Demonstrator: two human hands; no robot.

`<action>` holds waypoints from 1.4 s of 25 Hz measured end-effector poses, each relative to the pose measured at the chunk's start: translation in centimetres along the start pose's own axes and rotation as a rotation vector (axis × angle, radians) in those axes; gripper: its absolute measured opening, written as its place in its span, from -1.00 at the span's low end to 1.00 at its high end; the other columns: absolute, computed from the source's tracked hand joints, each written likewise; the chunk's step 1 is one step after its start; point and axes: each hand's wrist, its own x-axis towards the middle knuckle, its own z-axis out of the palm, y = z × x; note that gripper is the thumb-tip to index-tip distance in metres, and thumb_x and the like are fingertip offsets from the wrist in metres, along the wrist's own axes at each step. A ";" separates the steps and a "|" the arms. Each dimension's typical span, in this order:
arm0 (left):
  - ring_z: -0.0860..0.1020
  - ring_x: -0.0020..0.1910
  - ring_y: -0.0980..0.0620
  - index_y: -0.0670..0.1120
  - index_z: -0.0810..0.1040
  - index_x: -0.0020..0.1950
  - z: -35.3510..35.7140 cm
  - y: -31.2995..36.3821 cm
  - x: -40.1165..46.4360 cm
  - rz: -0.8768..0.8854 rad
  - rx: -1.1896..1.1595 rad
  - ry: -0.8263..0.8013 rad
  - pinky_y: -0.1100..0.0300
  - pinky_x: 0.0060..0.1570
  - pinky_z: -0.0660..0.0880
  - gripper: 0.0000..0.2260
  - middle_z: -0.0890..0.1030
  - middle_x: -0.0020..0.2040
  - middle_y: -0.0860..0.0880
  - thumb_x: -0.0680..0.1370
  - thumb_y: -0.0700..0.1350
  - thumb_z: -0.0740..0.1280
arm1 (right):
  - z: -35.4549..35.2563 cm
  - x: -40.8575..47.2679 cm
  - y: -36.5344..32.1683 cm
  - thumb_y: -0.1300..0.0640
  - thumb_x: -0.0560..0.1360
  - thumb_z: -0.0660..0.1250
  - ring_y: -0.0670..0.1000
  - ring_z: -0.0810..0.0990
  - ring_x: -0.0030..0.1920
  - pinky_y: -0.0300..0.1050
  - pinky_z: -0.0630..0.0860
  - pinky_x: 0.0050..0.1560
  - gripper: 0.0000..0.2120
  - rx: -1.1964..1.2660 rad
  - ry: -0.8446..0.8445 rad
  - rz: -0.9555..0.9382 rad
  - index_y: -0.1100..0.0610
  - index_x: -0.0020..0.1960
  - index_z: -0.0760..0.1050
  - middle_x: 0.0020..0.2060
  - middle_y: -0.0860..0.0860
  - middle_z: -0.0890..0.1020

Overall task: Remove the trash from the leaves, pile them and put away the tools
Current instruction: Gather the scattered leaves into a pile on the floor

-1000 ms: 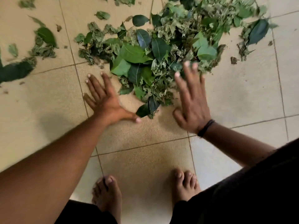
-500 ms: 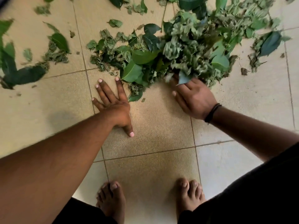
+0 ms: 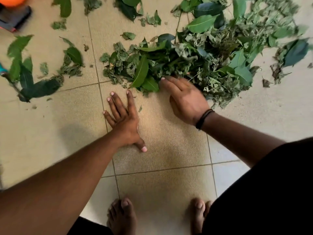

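Observation:
A heap of green leaves (image 3: 211,53) lies on the beige tiled floor (image 3: 160,141), spread from the middle to the upper right. My right hand (image 3: 186,100), with a dark band at the wrist, presses against the heap's near edge, its fingers reaching left into the leaves. My left hand (image 3: 123,119) rests flat on the floor with fingers spread, just short of the heap's lower left edge. Loose leaves (image 3: 32,77) lie scattered at the left.
A dark tool with an orange part (image 3: 13,12) lies at the top left corner. A teal-handled thing (image 3: 3,68) pokes in at the left edge. My bare feet (image 3: 123,216) stand at the bottom of the view.
My right hand has swept along the heap's near edge, pushing leaves away and to the left. The view has shifted, bringing the tools at top left into sight. The left hand stays flat on the floor.

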 end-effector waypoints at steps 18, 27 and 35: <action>-0.72 0.30 -0.27 0.04 -0.72 0.37 0.0 -0.1 0.1 0.012 -0.005 0.012 -0.38 0.35 -0.50 0.65 -0.76 0.29 -0.24 0.01 0.06 0.76 | 0.4 -4.2 -0.9 0.30 0.55 0.10 0.20 0.29 0.52 0.23 0.32 0.48 -0.48 0.133 -0.006 0.004 0.19 0.51 0.23 0.48 0.21 0.37; -0.69 0.26 -0.37 -0.02 -0.82 0.23 -0.5 0.9 0.5 -0.109 0.065 -0.057 -0.44 0.36 -0.41 0.65 -0.77 0.20 -0.34 0.04 -0.02 0.76 | -2.5 -6.9 5.8 0.24 0.60 0.11 0.27 0.51 0.13 0.17 0.46 0.12 -0.67 0.049 0.282 -0.010 0.20 0.36 0.34 0.19 0.28 0.55; -0.63 0.28 -0.46 -0.13 -0.86 0.13 -0.8 2.2 0.6 -0.246 0.158 -0.110 -0.49 0.41 -0.22 0.66 -0.78 0.12 -0.41 0.02 0.05 0.75 | -1.1 -12.1 1.6 0.04 0.65 0.05 -0.02 0.41 -0.04 -0.09 0.36 -0.08 -0.69 0.339 0.331 0.368 0.20 0.13 0.48 -0.04 0.02 0.49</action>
